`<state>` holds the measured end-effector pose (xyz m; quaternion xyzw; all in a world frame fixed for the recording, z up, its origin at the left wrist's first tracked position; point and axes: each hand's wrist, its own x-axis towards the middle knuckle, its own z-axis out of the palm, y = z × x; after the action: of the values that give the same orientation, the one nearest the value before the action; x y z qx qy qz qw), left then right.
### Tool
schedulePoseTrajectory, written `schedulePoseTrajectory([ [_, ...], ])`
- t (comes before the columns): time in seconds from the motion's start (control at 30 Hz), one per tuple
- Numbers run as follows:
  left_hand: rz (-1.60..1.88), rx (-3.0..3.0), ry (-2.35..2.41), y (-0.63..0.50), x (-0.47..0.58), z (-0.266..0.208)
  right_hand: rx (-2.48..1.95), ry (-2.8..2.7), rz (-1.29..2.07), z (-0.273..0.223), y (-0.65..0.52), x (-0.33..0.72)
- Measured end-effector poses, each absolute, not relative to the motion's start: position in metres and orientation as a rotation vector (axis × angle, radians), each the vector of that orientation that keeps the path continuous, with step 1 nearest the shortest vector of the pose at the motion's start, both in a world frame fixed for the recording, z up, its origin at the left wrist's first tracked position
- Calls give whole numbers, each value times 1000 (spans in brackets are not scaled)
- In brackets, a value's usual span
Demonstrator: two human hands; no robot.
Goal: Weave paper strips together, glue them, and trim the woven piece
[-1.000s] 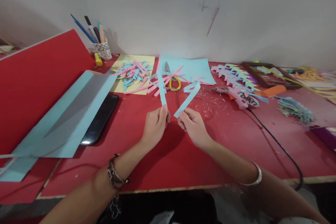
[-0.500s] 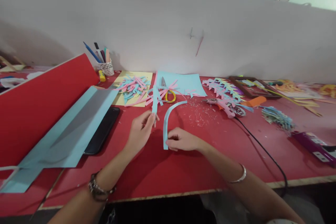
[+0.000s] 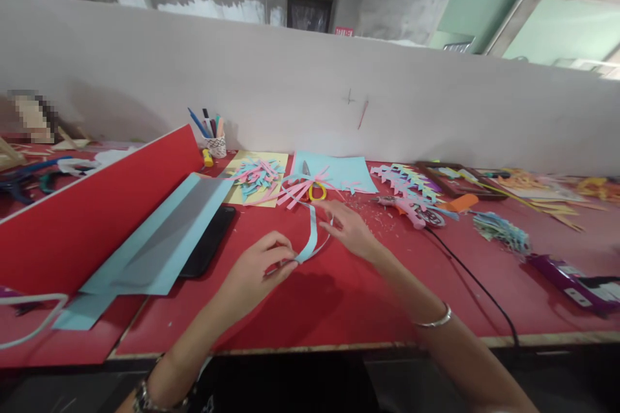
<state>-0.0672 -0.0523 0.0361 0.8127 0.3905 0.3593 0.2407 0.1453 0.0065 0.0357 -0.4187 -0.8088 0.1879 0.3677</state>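
Note:
A light blue paper strip (image 3: 310, 239) is bent in a curve over the red tabletop, between my two hands. My left hand (image 3: 264, 266) pinches its near end between thumb and fingertips. Beyond it, my right hand (image 3: 352, 230) has thumb and fingers closed around a thin, edge-on stretch of blue strip that bows toward it. Whether this is the same strip or a second one I cannot tell. Just past the hands lie scissors with yellow handles (image 3: 317, 191), among loose pink strips (image 3: 293, 193).
Pink and blue cuttings (image 3: 259, 174) lie on yellow paper, beside a blue sheet (image 3: 339, 168). Left are a black phone (image 3: 208, 245), folded blue card (image 3: 159, 251) and a red board (image 3: 121, 206). Right are a corded pink glue gun (image 3: 411, 211) and a purple device (image 3: 569, 281).
My hands have come together: the left lower and closer in, the right farther forward. The blue strips, apart before, now meet in a curve. The view has tilted up.

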Motion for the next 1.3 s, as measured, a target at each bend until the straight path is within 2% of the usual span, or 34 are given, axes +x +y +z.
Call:
schedulePoseTrajectory([
  [0.13, 1032, 2269, 1063, -47, -67, 39, -955, -2272, 345, 49, -1, 140],
  [0.37, 1018, 2270, 1076, -38, -66, 34, -1041, -2044, 357, 64, -3, 134],
  [0.63, 995, 2227, 990, -36, -57, 35, -828, -1872, 991, 74, -12, 132],
  [0.9, 948, 1979, 813, -21, -53, 40, -756, -1639, 1296, 80, -8, 147],
  [1.1, 825, 1976, 763, -7, -40, 46, -937, -1438, 1291, 74, 7, 156],
  [1.2, 714, 1854, 756, 1, -35, 43, -964, -1464, 1243, 72, 13, 164],
  [1.3, 748, 1825, 775, 11, -37, 38, -1009, -1591, 1168, 68, 18, 176],
])
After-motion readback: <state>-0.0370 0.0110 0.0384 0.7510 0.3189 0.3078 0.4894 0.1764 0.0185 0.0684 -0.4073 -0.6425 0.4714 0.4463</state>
